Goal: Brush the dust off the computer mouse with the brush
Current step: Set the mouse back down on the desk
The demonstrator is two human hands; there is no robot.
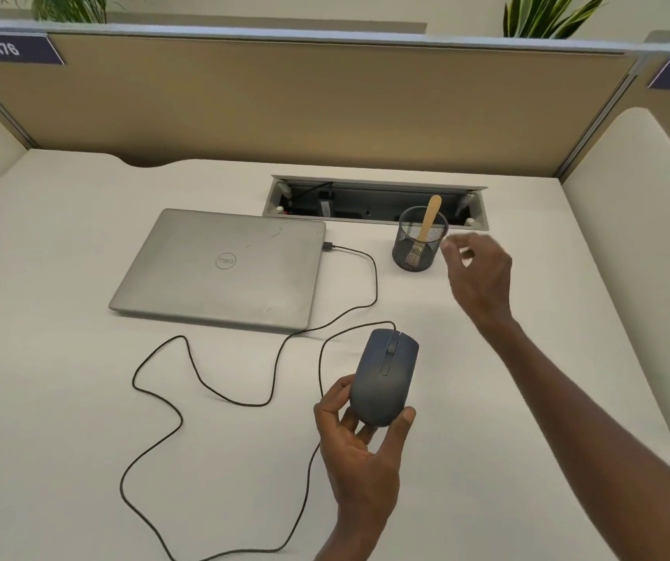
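White desk; dark matte mouse gripped in left hand, right hand loose-fingered, empty.

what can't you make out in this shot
Head view only:
- brush bristles: down inside the mesh cup.
- right hand fingertips: motion blur.
- mouse underside: faces away, left hand behind it.
- cable: loop cut by bottom edge.

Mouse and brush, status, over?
Left hand grips mouse, lifted off desk. Right hand open, empty, beside mesh cup. Brush untouched in cup. Nothing in the way.
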